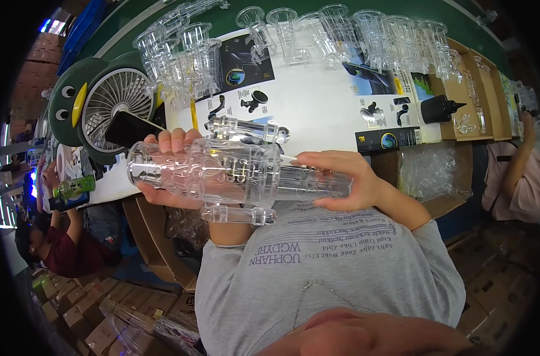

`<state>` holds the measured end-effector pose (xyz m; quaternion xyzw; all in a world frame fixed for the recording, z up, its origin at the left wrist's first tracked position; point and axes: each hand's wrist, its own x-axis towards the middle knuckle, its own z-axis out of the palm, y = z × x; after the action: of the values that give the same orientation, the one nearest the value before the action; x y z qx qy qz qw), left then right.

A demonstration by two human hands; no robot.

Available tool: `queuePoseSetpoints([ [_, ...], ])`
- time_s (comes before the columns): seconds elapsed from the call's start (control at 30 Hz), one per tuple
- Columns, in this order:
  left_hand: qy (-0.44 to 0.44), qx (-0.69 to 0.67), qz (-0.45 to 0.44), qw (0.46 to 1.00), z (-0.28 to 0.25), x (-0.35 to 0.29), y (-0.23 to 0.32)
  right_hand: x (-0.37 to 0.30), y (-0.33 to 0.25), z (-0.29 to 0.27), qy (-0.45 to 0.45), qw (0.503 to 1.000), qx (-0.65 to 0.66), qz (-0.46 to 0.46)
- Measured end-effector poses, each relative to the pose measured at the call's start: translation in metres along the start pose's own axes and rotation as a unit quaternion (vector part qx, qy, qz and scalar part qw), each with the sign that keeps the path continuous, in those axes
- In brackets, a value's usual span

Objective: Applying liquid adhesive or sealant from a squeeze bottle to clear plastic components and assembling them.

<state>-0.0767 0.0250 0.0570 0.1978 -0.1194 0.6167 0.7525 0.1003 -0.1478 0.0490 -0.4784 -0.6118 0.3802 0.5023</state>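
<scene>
Across my chest lies a large clear vessel (240, 172), held level, with a tapered tube on its right and two short side tubes along its body. My left hand (170, 197) wraps around the wide left part, fingers over the far side and thumb below. My right hand (362, 181) closes around the tapered right end, thumb and fingers on opposite sides of it. Beyond it, on the table, stand several clear funnel-topped pieces (374, 41) in a row. More of them cluster (190, 62) at the left.
A green fan (117, 98) with a cartoon face and a dark phone (127, 130) stand at the left. A black dropper bottle (439, 109) and a cardboard tray (489, 98) of clear parts are at the right. Plastic-lined boxes (436, 169) sit below the table edge. Other people (74, 243) work nearby.
</scene>
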Motion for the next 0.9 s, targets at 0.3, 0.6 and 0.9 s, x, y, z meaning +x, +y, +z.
queuePoseSetpoints([
  [0.3, -0.122, 0.220, -0.014, 0.968, 0.034, -0.018, 0.003, 0.009, -0.007, 0.010, -0.050, 0.981, -0.179, 0.046],
  [0.6, -0.279, 0.131, 0.020, 0.951, 0.066, -0.020, 0.005, 0.010, -0.003, 0.043, 0.036, 0.980, -0.193, -0.032],
  [0.9, -0.319, 0.225, 0.025, 0.920, 0.074, -0.018, 0.017, 0.021, -0.007, 0.038, -0.027, 0.991, -0.126, -0.024],
])
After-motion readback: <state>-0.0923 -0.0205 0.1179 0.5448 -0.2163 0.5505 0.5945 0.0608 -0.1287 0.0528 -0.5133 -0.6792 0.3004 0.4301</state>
